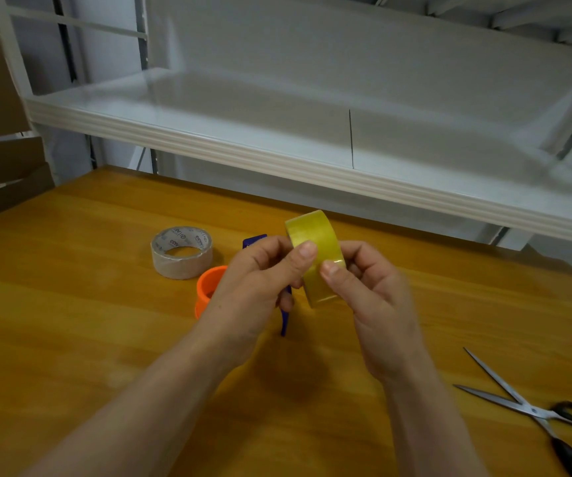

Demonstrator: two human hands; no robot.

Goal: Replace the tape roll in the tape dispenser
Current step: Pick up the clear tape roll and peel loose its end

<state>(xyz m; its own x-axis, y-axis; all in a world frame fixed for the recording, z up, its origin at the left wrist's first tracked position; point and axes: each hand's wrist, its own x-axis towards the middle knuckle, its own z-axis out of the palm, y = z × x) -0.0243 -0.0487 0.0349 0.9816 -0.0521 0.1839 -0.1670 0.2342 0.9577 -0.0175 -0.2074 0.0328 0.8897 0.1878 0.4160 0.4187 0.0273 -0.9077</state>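
Both hands are up off the bench, pinching the same thing. The left hand (260,277) has its thumb pressed flat on the outer face of the yellow tape roll (315,235), fingers curled behind. The right hand (370,287) pinches the roll's near edge w/ thumb on top, other fingers tucked under. The roll stands on edge between them, in the air, clear of the wood. With two thumbs side by side on the tape face, this looks like hunting for the loose end, i.e. picking at it before the roll goes on the hub (no free tail visible, though).

Just behind and below the left hand is the tape dispenser (253,241): blue frame, w/ its orange hub (209,284) showing bare at the left, so prob. ready for a new roll. Most of it is hidden by the hand; can't tell if the lower fingers touch the blue handle. Left of that, apart from it, a grey tape roll (181,261) lies flat on the bench (71,304), likely the old one or a spare. Scissors (532,411) lie open near the right edge, well away, handy if the end needs a trim. A white shelf (277,146) runs above the bench's far side.
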